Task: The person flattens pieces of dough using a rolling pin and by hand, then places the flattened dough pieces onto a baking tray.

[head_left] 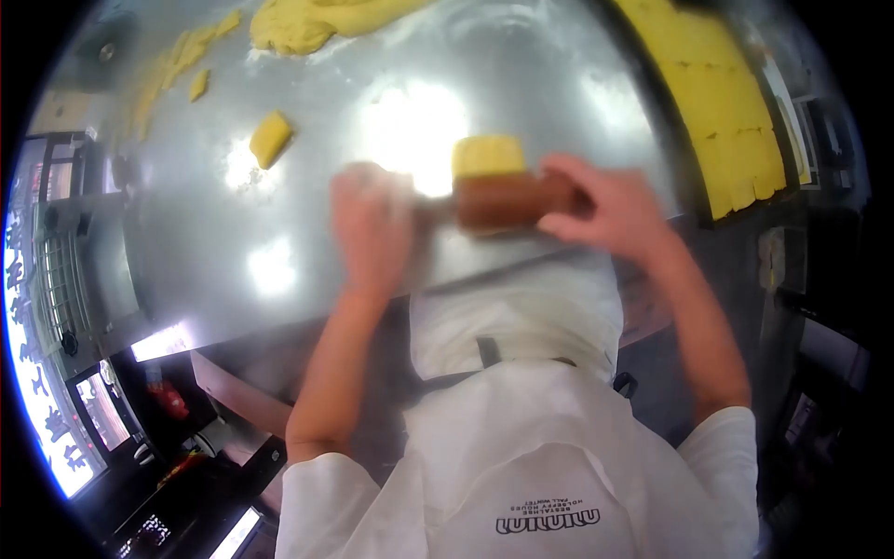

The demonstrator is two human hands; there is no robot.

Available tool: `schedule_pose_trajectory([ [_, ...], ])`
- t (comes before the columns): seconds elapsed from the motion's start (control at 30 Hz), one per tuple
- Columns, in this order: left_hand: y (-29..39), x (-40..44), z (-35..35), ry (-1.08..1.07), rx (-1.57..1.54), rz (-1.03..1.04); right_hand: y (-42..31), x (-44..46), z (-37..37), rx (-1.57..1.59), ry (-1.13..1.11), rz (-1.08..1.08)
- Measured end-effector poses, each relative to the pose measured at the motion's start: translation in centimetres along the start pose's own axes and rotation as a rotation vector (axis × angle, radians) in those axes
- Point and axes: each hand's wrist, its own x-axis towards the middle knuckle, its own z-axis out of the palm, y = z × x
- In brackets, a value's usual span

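Note:
A brown rolling pin lies across a flattened piece of yellow dough on the metal worktop, near its front edge. My right hand is closed around the pin's right end, thumb on the near side and fingers on the far side. At the pin's left end, my left hand is curled over the handle and blurred by motion. Its fingertips are not distinct. The dough shows beyond the pin, with a thin strip on the near side.
A small dough piece lies left on the worktop. Behind it are a smaller scrap, a long dough strip and a large dough mass. At the right, a dark-edged tray holds rows of yellow dough sheets.

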Motion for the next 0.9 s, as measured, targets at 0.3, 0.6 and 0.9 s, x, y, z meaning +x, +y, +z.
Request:
schedule_pose_trajectory([
  [0.3, -2.2, 8.5, 2.0, -0.366, 0.442, 0.058, 4.0, 12.0, 2.9, -0.065, 0.119, 0.068],
  [0.6, -0.8, -1.7, 2.4, 0.095, 0.211, 0.162, 1.4, 0.6, 4.3, -0.076, 0.258, -0.196],
  [0.9, -0.4, 1.6, 1.6, -0.06, 0.264, 0.125, 1.5, 3.5, 3.7, -0.043, 0.179, -0.022],
])
